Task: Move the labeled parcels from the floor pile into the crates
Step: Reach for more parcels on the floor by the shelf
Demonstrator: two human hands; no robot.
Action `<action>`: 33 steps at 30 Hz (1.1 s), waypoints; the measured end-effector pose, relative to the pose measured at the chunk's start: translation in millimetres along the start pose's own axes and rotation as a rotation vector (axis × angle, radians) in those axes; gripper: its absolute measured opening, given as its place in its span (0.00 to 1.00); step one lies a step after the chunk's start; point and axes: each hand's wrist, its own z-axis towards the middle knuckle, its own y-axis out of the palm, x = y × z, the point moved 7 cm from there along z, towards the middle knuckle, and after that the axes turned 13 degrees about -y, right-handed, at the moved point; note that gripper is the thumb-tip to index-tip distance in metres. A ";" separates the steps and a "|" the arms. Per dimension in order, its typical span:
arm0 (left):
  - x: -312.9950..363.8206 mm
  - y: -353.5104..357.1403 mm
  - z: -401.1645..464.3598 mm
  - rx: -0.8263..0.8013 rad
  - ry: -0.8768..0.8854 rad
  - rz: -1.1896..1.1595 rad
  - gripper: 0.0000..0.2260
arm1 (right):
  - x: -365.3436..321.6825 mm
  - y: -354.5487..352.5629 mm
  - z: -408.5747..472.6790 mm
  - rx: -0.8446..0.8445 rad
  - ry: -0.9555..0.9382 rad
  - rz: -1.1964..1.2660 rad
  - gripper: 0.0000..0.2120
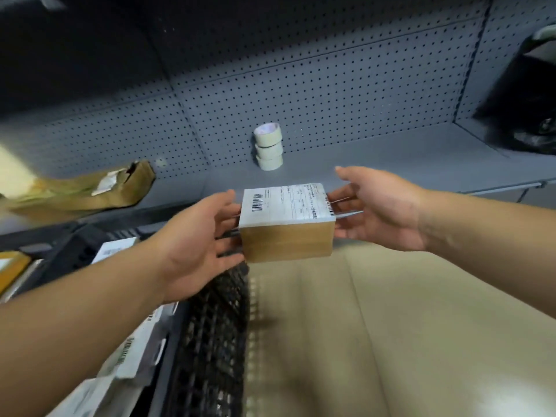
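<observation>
A small brown cardboard parcel — white barcoded shipping label covering its top — hangs in the air between both hands, above a black crate's edge. Left hand and right hand press its ends with nearly straight fingers.

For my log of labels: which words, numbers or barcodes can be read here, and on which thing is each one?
Label on the parcel between the hands: barcode and print, too small to read.
Labels on the parcels in the crate: barcodes, blurred.
Label on the brown envelope: blurred.
No text is readable.
</observation>
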 end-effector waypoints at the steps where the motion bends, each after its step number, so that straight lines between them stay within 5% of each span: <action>1: -1.6 -15.3 -7.8 -0.013 -0.011 0.000 0.21 | 0.0 14.3 -2.6 -0.026 -0.001 0.008 0.27; 11: -23.0 -151.3 -66.6 0.128 -0.049 -0.140 0.24 | 9.4 151.4 -18.8 -0.238 0.008 0.057 0.28; 24: -77.2 -280.6 -101.9 0.398 -0.232 0.310 0.03 | 82.0 302.1 -39.3 -0.462 0.118 -0.074 0.17; 33: -105.1 -324.1 -99.0 0.336 -0.404 0.545 0.08 | 135.3 356.3 -61.2 -0.471 0.222 -0.136 0.09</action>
